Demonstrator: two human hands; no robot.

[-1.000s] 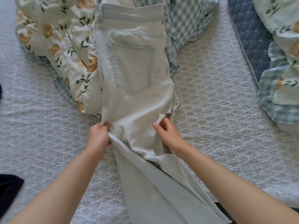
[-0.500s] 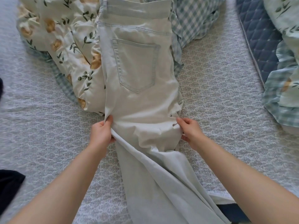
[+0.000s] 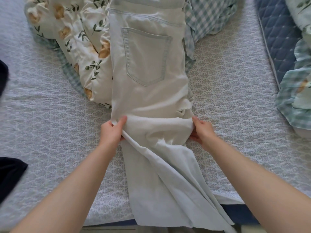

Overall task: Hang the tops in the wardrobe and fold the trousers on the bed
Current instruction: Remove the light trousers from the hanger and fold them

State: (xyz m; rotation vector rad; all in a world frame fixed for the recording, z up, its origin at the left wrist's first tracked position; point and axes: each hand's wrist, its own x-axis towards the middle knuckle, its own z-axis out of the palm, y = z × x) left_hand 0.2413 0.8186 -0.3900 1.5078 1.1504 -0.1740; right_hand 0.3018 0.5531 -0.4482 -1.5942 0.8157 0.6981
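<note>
"Trousers [image 3: 148, 101] are laid where?"

"On the bed cover [image 3: 235, 106], pale and seat side up, so that the back pocket [image 3: 146, 56] is shown. The waist end is draped over the right part of the floral duvet [image 3: 79, 47]. From the duvet the legs are run toward the near edge of the bed cover and are carried just past it."

"How are the hands placed?"

"The left hand [image 3: 111, 132] is closed on the left edge of the trousers, just on the near side of the duvet, and the cloth is pinched between thumb and fingers. The right hand [image 3: 202, 132] is closed on the opposite edge, level with the left. Its thumb is laid on top and its fingers are partly hidden under the cloth. The two hands are set apart by the full width of the trousers."

"And between them?"

"A raised, creased ridge of cloth is gathered from one hand across to the other."

"What else is seen?"

"A dark garment [image 3: 10, 175] is cut off by the picture's edge, well to the left of the duvet. A blue quilted mat [image 3: 277, 39] is laid well to the right of the duvet. More floral and checked bedding [image 3: 296, 98] is heaped on and beside that mat."
</note>
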